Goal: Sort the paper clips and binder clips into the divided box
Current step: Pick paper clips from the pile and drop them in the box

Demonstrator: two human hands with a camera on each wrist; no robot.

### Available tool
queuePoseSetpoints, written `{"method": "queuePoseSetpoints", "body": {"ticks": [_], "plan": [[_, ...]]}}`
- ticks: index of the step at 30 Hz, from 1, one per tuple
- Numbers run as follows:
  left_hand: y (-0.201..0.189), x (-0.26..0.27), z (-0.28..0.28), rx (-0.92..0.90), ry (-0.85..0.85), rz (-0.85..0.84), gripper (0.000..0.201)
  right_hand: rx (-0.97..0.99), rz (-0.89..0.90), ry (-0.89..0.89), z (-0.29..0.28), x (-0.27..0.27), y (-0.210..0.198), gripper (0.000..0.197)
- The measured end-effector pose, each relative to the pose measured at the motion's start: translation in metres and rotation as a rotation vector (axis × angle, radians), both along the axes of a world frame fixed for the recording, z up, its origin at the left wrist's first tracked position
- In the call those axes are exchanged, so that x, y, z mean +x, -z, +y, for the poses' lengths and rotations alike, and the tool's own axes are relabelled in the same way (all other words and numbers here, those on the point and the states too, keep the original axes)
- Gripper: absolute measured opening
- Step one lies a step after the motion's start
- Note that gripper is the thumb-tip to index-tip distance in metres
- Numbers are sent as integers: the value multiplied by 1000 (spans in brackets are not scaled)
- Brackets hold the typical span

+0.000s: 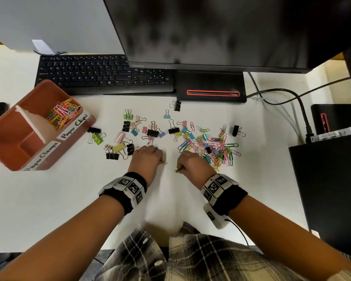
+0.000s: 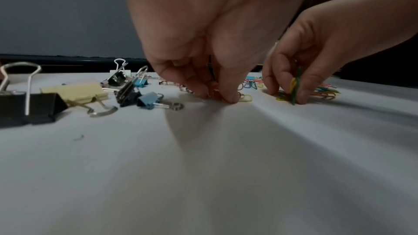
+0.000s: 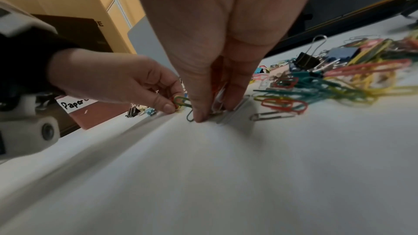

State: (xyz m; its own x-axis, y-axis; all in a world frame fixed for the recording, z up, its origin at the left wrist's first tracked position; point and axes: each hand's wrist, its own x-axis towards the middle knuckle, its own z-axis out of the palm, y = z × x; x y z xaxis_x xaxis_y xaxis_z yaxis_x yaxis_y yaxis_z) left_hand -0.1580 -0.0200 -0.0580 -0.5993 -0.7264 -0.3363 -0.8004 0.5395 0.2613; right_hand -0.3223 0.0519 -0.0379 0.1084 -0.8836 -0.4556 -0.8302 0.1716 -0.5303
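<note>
An orange divided box [image 1: 7, 136] stands at the left; its far compartment, labelled Paper Clips, holds coloured paper clips [image 1: 64, 116]. Loose binder clips [image 1: 134, 134] lie mid-table, and a mixed pile of paper clips [image 1: 219, 151] lies to their right. My left hand [image 1: 159, 158] touches the table beside the binder clips and pinches a few orange and yellow paper clips [image 2: 214, 93]. Close to its right, my right hand [image 1: 183, 166] pinches a small bundle with a green paper clip [image 3: 190, 113] sticking out. Both sets of fingertips [image 2: 233, 98] press down on the tabletop.
A black keyboard [image 1: 101, 74] and a monitor [image 1: 221, 31] on its base [image 1: 211, 88] stand behind the clips. A black case [image 1: 330, 179] and cables [image 1: 282, 94] are at the right. A large black binder clip [image 2: 29, 108] lies left of my left hand.
</note>
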Motion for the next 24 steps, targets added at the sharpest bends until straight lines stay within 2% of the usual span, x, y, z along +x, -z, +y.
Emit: {"method": "queuePoseSetpoints", "body": {"ticks": [5,8,12,14,17,20,24], "plan": [[5,4,6,-30,65,-50,26,53,13,56,-7,4,-2,10],[2,5,6,-20,72,60,25,93,62,55,-12,7,-4,14],[-16,19,5,8,80,226,13,147,145,19,-16,14,-5,19],[-29,34,2,44,-2,342,13,191,163,-5,-18,18,-8,20],[-54,69,-12,95,-165,425,10,218,134,-31,-29,27,-23,19],[-80,116,-47,17,-307,439,10,76,66,-12,-59,52,-51,17],[-103,163,-106,-93,-477,363,11,-176,-82,53,-125,112,-87,13]]}}
